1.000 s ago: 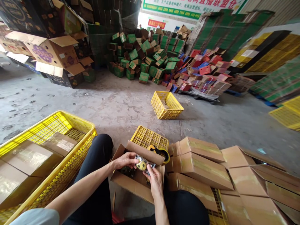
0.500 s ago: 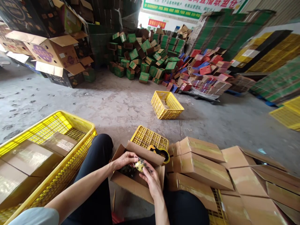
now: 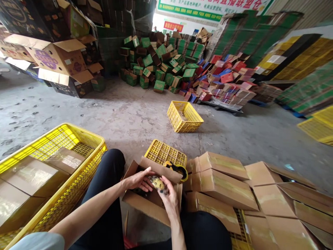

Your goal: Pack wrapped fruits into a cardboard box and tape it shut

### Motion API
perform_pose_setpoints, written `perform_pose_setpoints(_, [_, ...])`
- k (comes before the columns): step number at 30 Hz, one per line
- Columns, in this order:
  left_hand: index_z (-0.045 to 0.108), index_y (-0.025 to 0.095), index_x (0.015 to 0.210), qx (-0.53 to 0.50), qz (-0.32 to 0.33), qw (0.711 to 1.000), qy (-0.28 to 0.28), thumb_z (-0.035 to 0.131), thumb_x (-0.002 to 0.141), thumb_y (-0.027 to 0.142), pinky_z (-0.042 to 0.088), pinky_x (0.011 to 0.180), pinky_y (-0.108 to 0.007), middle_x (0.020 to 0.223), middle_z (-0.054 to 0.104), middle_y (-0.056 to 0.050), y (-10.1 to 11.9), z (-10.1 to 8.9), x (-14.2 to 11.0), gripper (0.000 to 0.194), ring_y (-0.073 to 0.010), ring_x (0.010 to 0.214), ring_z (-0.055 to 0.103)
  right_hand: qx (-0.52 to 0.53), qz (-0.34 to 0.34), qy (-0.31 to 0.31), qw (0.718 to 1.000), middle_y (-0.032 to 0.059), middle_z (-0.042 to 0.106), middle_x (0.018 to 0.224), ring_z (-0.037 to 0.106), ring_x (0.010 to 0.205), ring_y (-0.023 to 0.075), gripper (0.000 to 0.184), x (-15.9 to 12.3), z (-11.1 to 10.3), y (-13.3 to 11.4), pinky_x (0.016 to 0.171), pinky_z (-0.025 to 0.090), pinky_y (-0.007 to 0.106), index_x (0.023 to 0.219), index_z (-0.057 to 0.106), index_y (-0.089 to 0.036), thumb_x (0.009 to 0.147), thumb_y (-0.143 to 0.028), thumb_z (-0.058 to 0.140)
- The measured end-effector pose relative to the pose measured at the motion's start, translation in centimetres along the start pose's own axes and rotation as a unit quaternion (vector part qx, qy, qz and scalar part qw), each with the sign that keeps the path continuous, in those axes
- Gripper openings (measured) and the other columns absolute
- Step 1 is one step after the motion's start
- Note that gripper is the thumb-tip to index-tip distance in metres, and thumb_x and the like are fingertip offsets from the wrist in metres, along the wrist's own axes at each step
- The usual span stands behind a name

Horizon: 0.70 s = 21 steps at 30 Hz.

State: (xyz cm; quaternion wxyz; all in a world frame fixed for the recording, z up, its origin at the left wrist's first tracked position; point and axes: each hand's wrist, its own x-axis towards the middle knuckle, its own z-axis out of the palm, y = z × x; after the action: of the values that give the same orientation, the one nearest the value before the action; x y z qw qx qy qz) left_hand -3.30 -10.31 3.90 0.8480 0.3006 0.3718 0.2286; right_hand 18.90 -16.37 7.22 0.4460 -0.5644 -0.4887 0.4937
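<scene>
Where the grey concrete floor (image 3: 125, 114) spreads out ahead of me, a heap of green cartons (image 3: 160, 66) meets a pile of red and blue ones (image 3: 226, 76) at the back of the room, beneath a green and white banner (image 3: 189, 12). Larger cartons (image 3: 57, 57) are stacked to the far left, and a yellow basket (image 3: 184, 116) stands alone mid-floor, with something small and brownish in it.

Between my knees sits an open carton (image 3: 148, 206), its flaps up; its inside is dark, but I think a few more clear-wrapped pieces lie in its left end. Just beyond it is a low yellow crate (image 3: 166, 152), with a yellow and black tape dispenser (image 3: 177, 170) at its near right corner.

Over the carton's opening, my right hand (image 3: 169, 196) has its grip closed on a clear-wrapped yellow item (image 3: 157, 183). My left hand (image 3: 142, 180) is close by its left end, fingers loosely apart.

To my left, a big yellow crate (image 3: 96, 139) holds taped cardboard boxes (image 3: 31, 175); to my right, more taped boxes (image 3: 223, 187) lie in rows.
</scene>
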Motion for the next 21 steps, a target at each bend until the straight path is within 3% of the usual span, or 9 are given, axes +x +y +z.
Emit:
perform_pose_setpoints(5, [0.075, 0.017, 0.115, 0.051, 0.070, 0.996, 0.007, 0.087, 0.075, 0.063, 0.057, 0.074, -0.027, 0.108, 0.075, -0.011, -0.1, 0.0, -0.4, 0.062, -0.0207, 0.087, 0.073, -0.047, -0.016, -0.040, 0.998, 0.0078, 0.069, 0.142, 0.062, 0.133, 0.0332, 0.061, -0.2, 0.7, 0.7, 0.115, 0.049, 0.050, 0.142, 0.066, -0.030, 0.082, -0.037, 0.077])
perform_pose_setpoints(9, [0.076, 0.017, 0.115, 0.036, 0.127, 0.991, 0.031, 0.092, 0.074, 0.051, 0.057, 0.075, -0.028, 0.107, 0.073, -0.010, -0.2, -0.2, -0.3, 0.056, -0.0200, 0.092, 0.070, -0.037, 0.012, 0.045, 0.998, 0.0113, 0.069, 0.141, 0.063, 0.133, 0.0348, 0.073, 0.3, 0.2, 1.8, 0.112, 0.051, 0.050, 0.146, 0.062, -0.028, 0.076, -0.041, 0.078])
perform_pose_setpoints(13, [0.075, 0.017, 0.117, 0.013, 0.148, 0.988, 0.029, 0.095, 0.071, 0.047, 0.056, 0.076, -0.029, 0.107, 0.073, -0.010, -0.2, -0.2, 0.0, 0.059, -0.0196, 0.088, 0.069, 0.069, 0.127, 0.095, 0.985, 0.0143, 0.075, 0.127, 0.072, 0.118, 0.0353, 0.069, 0.5, -0.7, 2.1, 0.097, 0.061, 0.048, 0.139, 0.067, -0.027, 0.079, -0.060, 0.075])
perform_pose_setpoints(17, [0.075, 0.016, 0.116, 0.020, 0.151, 0.988, 0.021, 0.097, 0.068, 0.044, 0.054, 0.077, -0.030, 0.105, 0.074, -0.010, -0.3, -0.2, 0.1, 0.059, -0.0191, 0.085, 0.069, 0.172, 0.185, 0.057, 0.966, 0.0103, 0.071, 0.137, 0.073, 0.115, 0.0323, 0.068, -0.3, -0.3, 0.5, 0.089, 0.063, 0.045, 0.136, 0.068, -0.030, 0.082, -0.071, 0.072])
perform_pose_setpoints(21, [0.076, 0.016, 0.110, 0.020, 0.152, 0.988, 0.015, 0.096, 0.070, 0.043, 0.052, 0.079, -0.030, 0.102, 0.074, -0.008, -0.1, 0.1, -0.2, 0.053, -0.0180, 0.084, 0.069, 0.192, 0.177, 0.002, 0.965, 0.0083, 0.073, 0.134, 0.070, 0.119, 0.0309, 0.060, -1.1, 0.9, -1.3, 0.090, 0.064, 0.042, 0.127, 0.072, -0.028, 0.077, -0.059, 0.085])
